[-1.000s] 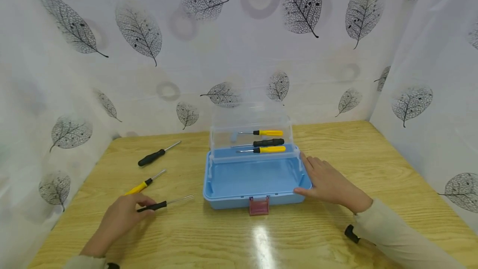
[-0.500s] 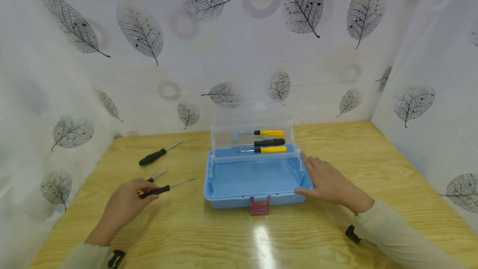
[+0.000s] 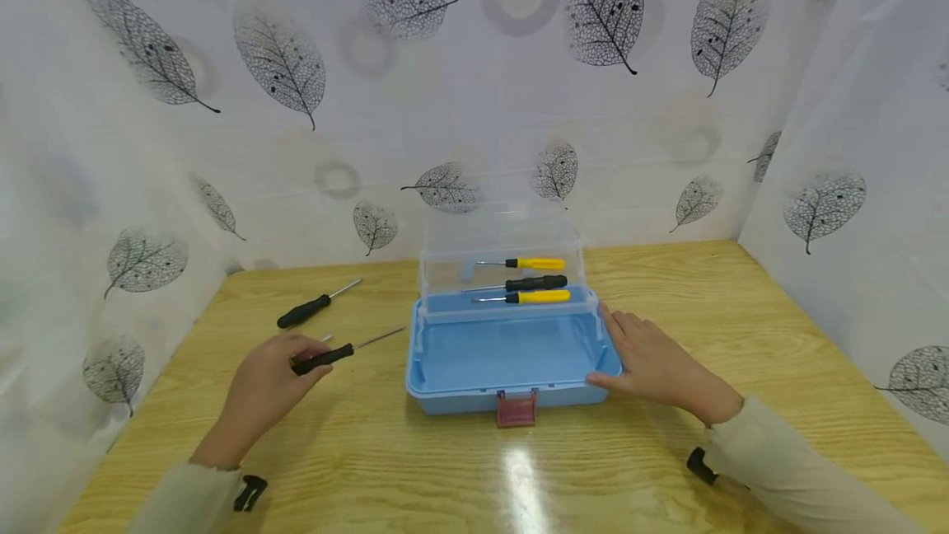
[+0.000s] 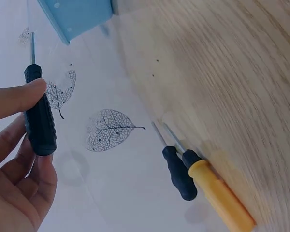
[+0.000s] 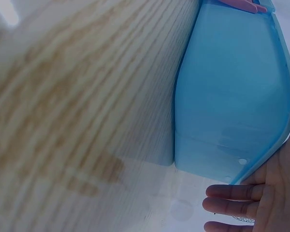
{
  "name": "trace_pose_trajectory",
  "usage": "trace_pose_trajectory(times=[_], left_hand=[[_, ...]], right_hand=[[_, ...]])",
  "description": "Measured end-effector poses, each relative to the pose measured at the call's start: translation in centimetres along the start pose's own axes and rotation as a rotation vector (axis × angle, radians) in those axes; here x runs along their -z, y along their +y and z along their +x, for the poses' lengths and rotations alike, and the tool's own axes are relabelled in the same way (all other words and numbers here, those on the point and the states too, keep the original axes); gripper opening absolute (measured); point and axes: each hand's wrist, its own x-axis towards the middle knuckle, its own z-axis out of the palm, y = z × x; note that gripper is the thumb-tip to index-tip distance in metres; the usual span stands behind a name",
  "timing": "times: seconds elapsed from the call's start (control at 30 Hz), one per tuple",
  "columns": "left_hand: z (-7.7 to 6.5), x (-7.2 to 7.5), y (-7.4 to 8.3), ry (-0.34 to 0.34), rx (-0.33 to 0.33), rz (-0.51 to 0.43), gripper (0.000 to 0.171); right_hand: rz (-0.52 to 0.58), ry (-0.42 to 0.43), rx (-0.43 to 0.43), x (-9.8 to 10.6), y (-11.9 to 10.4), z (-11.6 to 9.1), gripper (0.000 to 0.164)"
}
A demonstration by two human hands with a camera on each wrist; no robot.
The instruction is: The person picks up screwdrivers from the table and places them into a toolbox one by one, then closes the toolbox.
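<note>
My left hand point(image 3: 270, 373) holds a black-handled screwdriver point(image 3: 324, 358) just above the table, left of the blue toolbox point(image 3: 511, 396). In the left wrist view, thumb and fingers pinch its dark handle point(image 4: 41, 118), and the shaft points away. A yellow-handled screwdriver point(image 4: 222, 195) lies on the table, mostly hidden by that hand in the head view. Beyond it rests another black-handled screwdriver point(image 3: 304, 312). My right hand point(image 3: 656, 365) rests against the toolbox's right end, thumb at the front corner; its fingers point(image 5: 232, 207) extend past the box in the right wrist view.
The toolbox's clear lid point(image 3: 500, 229) stands raised at the back. Two yellow-handled screwdrivers and a black-handled screwdriver point(image 3: 537, 283) show at the lid; whether inside or behind it I cannot tell. A pink latch point(image 3: 516, 410) hangs in front. A leaf-print curtain point(image 3: 474, 105) borders the table.
My left hand has lifted the black-handled screwdriver from beside the yellow one and carried it right and away from me, nearer the toolbox. My right hand stays at the box.
</note>
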Motion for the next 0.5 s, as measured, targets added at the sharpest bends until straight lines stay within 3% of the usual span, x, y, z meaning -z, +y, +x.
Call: trace_pose_trajectory(times=[0.27, 0.5], left_hand=[[0.3, -0.5, 0.3, 0.09, 0.003, -0.144, 0.021], [1.3, -0.2, 1.4, 0.074, 0.026, -0.246, 0.019]], right_hand=[[0.001, -0.004, 0.0, -0.1, 0.1, 0.0, 0.1], [0.006, -0.001, -0.001, -0.5, 0.2, 0.1, 0.101]])
